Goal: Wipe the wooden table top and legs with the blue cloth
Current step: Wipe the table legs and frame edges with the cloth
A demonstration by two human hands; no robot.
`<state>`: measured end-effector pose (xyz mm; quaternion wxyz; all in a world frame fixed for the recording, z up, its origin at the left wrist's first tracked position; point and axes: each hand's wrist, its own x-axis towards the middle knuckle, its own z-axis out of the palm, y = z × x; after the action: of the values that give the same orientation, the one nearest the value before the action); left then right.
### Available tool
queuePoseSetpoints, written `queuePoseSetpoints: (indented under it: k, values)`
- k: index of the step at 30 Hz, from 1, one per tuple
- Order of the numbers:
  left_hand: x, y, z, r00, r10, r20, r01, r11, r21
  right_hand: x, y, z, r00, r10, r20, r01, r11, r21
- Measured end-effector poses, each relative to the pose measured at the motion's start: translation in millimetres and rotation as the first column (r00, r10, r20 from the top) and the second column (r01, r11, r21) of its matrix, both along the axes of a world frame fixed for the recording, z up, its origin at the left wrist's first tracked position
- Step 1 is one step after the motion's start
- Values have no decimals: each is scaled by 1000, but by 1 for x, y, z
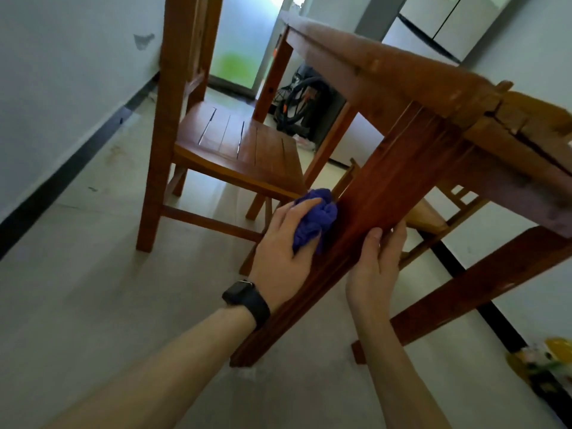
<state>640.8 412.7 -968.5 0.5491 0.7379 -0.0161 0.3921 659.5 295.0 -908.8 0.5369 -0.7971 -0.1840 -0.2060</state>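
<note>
Left hand (283, 249) clamps the bunched blue cloth (315, 219) against the worktop leg (371, 212), right hand (376, 267) wrapped around it, wooden chair (235, 150) crowding just behind.

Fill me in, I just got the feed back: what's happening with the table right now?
A person is wiping a table leg. The left hand, with a black watch on that wrist, presses a bunched blue cloth against the leg's side about halfway down. The right hand grips the same leg from the other side, just below the cloth. A wooden chair stands behind, on the tiled floor.
</note>
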Motion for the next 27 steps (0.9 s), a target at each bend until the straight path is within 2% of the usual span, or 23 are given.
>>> queuePoseSetpoints:
  k: [4, 6, 7, 8, 10, 12, 15, 17, 20, 23, 25, 27]
  values:
    - [-2, -21, -53, 992, 32, -120, -16, 991, 134, 2, -2, 0, 999, -20, 25, 21, 999, -47]
    - [5, -4, -63, 966, -3, -260, 24, 997, 76, 4, -7, 0, 999, -2, 37, 5, 997, -75]
    - [8, 4, -57, 962, -4, -274, 9, 1000, 17, 4, -9, 1, 999, 4, 51, 1, 996, -91]
    - [13, 12, -42, 973, 14, -231, -22, 999, -32, 4, -11, 2, 998, 9, 64, -2, 994, -108]
    - [18, 18, 12, 999, 20, -27, -22, 997, -77, 5, -12, 3, 997, 18, 69, -8, 990, -138]
    - [19, 13, 77, 982, -56, 178, 61, 998, -23, 5, -12, 3, 997, 34, 70, -24, 991, -133]
    - [27, 7, 136, 950, -115, 290, 83, 989, 120, 10, -16, 0, 997, 59, 40, -55, 994, -94]
    - [34, 0, 129, 950, -97, 297, 60, 989, 134, 12, -19, -1, 997, 73, 40, -70, 995, -67]
    - [30, -9, 71, 976, -105, 189, 83, 989, 121, 18, -22, -7, 997, 61, 57, -57, 996, -71]
    - [23, 2, -2, 991, -121, -60, 128, 984, 128, 17, -20, -16, 993, 36, 114, -30, 998, -60]
    - [15, 19, -56, 936, -157, -316, 226, 955, 194, 16, -18, -26, 992, 47, 120, -43, 998, -35]
    - [3, 35, -104, 810, -205, -549, 342, 926, 159, 12, -17, -39, 994, 72, 80, -72, 997, -1]
